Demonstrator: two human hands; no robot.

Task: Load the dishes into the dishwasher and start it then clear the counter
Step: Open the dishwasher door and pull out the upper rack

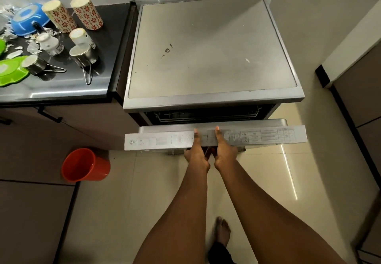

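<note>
**Head view: both hands grasp the dishwasher door, dishes wait on the counter**

One steel-grey dishwasher (212, 49) stands against the marble wall. Its door (165, 141) is tipped partly open, so the printed control strip on the top edge faces up. A wire rack (206, 115) shows in the dark gap behind it. The left hand (196, 152) and right hand (223, 150) grasp that top edge side by side near its middle, thumbs laid on the strip and fingers tucked beneath.

One dark counter (68, 90) adjoins the dishwasher on the left and holds all the dishes, well apart from the hands. One red bucket (84, 165) sits on the tiled floor below the counter, just left of the door.

On the counter, counted:
- two green plates, one (12, 70) at the front left and one (1, 47) cut off by the frame edge
- one blue pan (27, 19), upside down
- two tall tumblers with red flowers (59, 17) (87, 14), upside down at the back
- two steel mugs with wire handles (83, 54) (34, 63)
- two small white cups (50, 44) (81, 36), one resting on a steel mug
- scattered foil scraps (33, 48) among the dishes

One bare foot (222, 231) stands on the floor between the forearms.
</note>
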